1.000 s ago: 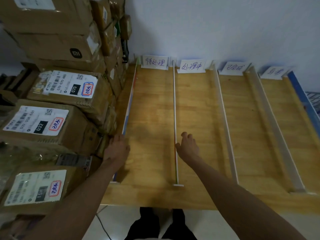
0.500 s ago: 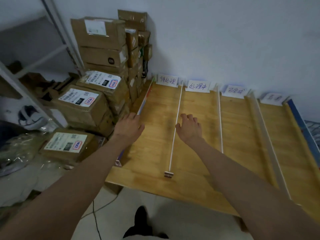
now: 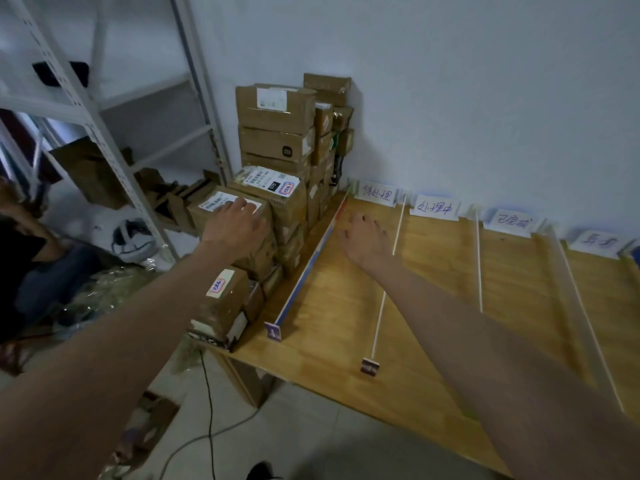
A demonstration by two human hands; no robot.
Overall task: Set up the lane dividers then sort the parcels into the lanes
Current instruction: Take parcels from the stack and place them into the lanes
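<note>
Head view: left hand [image 3: 239, 225] lies flat on a box [image 3: 228, 211] beside the bench [image 3: 329, 327]; right hand [image 3: 363, 237] hovers over the bench, fingers loose.

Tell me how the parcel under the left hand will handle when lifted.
Probably stiff: the parcel is a taped cardboard box. Its glossy label may be slick under the left hand. Lifting it could disturb the neighbouring boxes packed against it.
</note>
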